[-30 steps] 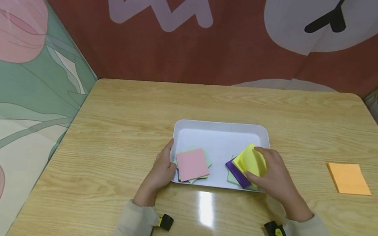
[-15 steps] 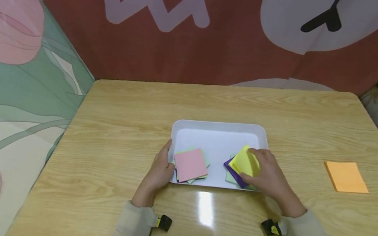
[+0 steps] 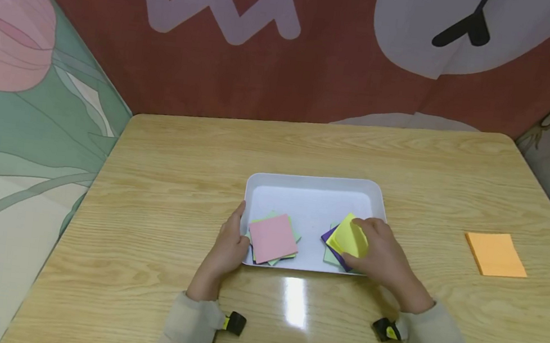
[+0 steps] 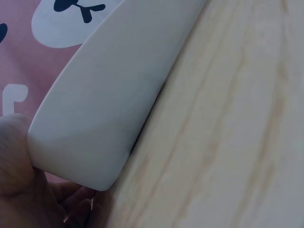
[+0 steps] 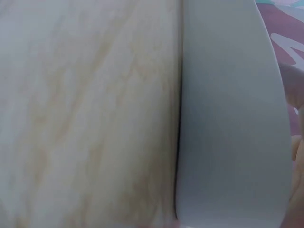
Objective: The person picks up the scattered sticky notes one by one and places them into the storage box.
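A white tray sits on the table with two piles of square sticky notes in it. My left hand grips the tray's left end, its thumb at the rim; in the left wrist view the hand is at the tray's corner. A pink sticky note tops the left pile, with green, yellow and dark edges beneath. My right hand pinches yellow sticky notes between thumb and fingers, over a purple pad and pale green notes. The palm side of both hands is hidden in the head view.
An orange sticky note pad lies on the wooden table to the right of the tray. A red patterned cloth hangs behind the table, and a floral one on the left.
My right hand has shifted slightly left and nearer with the yellow sticky notes, over the purple pad. My left hand stays on the tray. The whole head view has drifted a little.
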A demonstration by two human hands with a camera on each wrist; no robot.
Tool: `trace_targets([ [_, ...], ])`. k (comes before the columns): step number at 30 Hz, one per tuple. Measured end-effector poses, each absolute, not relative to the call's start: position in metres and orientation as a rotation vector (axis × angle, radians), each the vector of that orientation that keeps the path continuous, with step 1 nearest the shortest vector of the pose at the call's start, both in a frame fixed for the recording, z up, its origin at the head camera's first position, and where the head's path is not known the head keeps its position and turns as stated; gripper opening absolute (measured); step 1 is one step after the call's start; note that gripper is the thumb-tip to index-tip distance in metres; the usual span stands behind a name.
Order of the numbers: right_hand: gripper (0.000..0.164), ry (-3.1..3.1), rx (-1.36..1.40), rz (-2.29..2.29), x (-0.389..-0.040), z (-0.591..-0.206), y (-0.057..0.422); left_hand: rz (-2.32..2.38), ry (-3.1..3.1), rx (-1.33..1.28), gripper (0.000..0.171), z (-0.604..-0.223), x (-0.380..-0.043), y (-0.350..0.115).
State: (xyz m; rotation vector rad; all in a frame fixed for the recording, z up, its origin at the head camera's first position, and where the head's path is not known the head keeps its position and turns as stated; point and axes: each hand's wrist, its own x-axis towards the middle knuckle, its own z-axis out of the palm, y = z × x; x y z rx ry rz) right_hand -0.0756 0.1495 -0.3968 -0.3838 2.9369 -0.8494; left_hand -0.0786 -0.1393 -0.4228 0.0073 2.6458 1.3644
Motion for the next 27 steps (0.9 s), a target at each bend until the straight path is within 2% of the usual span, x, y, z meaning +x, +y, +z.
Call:
trace_targets([
  [17,0.065,2.930,-0.521,-0.648,-0.0761,-0.4005,0.1488,1.389,2.649,0.035,0.067,-0.4238,-0.0792,-0.1392],
  [27,0.063,2.865,-0.580,-0.742,-0.0767,-0.4005,0.1540,1.372,2.661,0.048,0.067,-0.4231,-0.0788,-0.1388],
])
